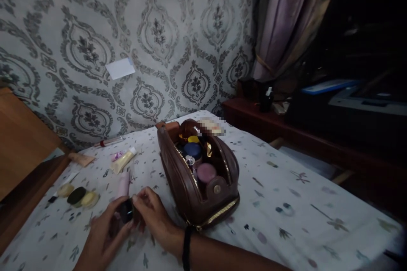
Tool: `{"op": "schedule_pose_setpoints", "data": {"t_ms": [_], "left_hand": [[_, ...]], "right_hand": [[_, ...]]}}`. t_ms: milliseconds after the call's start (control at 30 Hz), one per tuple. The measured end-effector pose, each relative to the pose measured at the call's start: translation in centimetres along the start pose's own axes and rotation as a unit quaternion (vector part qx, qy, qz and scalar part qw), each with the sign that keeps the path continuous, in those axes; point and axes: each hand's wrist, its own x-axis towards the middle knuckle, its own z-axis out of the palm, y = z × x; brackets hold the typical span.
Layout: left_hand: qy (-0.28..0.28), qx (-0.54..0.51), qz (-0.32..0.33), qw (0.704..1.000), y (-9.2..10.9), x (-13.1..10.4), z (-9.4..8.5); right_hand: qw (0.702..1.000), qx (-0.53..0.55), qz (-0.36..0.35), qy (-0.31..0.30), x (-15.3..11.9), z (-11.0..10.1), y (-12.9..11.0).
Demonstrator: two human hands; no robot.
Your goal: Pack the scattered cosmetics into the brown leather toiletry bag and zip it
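My left hand (106, 228) is wrapped round a small dark round container (126, 211) near the bed's front left. Fingers of my right hand (151, 211) touch the container's right side, curled in; whether they grip it is hard to tell. A brown leather bag (203, 203) stands unzipped just beyond and right of my right hand. Inside it are a blue-lidded jar (192, 150), a pink round item (206, 172) and a yellow lid (193, 139). A pink tube (124, 184) lies right behind my left hand.
Left of my hands sit a dark-lidded jar (76, 196) and a yellow jar (90, 199). A cream tube (124, 161) lies farther back. Wooden furniture (25, 144) borders the left; a dark red table (244, 112) stands at the right.
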Motion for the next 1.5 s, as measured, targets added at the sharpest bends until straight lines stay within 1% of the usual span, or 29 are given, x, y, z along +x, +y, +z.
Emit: {"op": "schedule_pose_setpoints", "data": {"t_ms": [133, 267, 333, 400, 467, 533, 600, 700, 800, 933, 1067, 1167, 1233, 1367, 1500], "left_hand": [[-0.004, -0.031, -0.036, 0.999, 0.1, 0.1, -0.1], [-0.014, -0.043, -0.051, 0.998, -0.2, 0.3, -0.1], [-0.019, -0.045, -0.059, 0.997, 0.1, 0.5, -0.2], [-0.011, -0.050, -0.061, 0.997, 0.7, 0.7, -0.2], [0.013, -0.061, -0.060, 0.996, 1.4, 1.1, -0.5], [0.030, -0.062, -0.053, 0.996, 1.9, 1.7, -0.9], [0.028, -0.051, -0.040, 0.997, 2.1, 2.6, -1.7], [0.020, -0.019, -0.026, 0.999, 2.6, 4.4, -3.3], [0.024, 0.001, -0.014, 1.000, 4.0, 6.5, -4.6], [0.006, 0.015, 0.035, 0.999, 7.2, 9.9, -5.8], [-0.005, 0.038, 0.104, 0.994, 11.2, 13.8, -6.2], [-0.029, 0.053, 0.149, 0.987, 13.5, 16.7, -6.0], [-0.053, 0.066, 0.180, 0.980, 14.5, 18.5, -5.5], [-0.122, 0.093, 0.219, 0.964, 15.6, 21.7, -4.2], [-0.211, 0.141, 0.225, 0.941, 16.4, 24.4, -2.9]], "right_hand": [[1.000, -0.004, 0.003, 0.002, 0.2, 0.1, 0.1], [1.000, -0.008, 0.023, 0.001, 0.5, 0.1, 0.2], [0.999, -0.011, 0.032, -0.004, 0.7, 0.1, 0.3], [0.999, -0.009, 0.035, -0.005, 0.8, 0.1, 0.3], [0.999, -0.001, 0.034, -0.007, 0.8, 0.1, 0.3], [0.999, 0.010, 0.028, -0.013, 0.9, 0.1, 0.4], [0.999, 0.022, 0.022, -0.019, 1.0, 0.1, 0.4], [0.999, 0.034, 0.032, -0.020, 1.2, 0.0, 0.5], [0.998, 0.042, 0.044, -0.025, 1.4, -0.1, 0.5], [0.997, 0.049, 0.038, -0.037, 1.4, -0.1, 0.4], [0.997, 0.051, 0.036, -0.036, 1.4, 0.0, 0.5], [0.998, 0.051, 0.036, -0.032, 1.6, 0.0, 0.6], [0.998, 0.051, 0.036, -0.030, 1.6, 0.0, 0.5], [0.997, 0.049, 0.043, -0.038, 1.4, 0.1, 0.2], [0.996, 0.056, 0.052, -0.045, 1.3, 0.2, 0.2]]}}
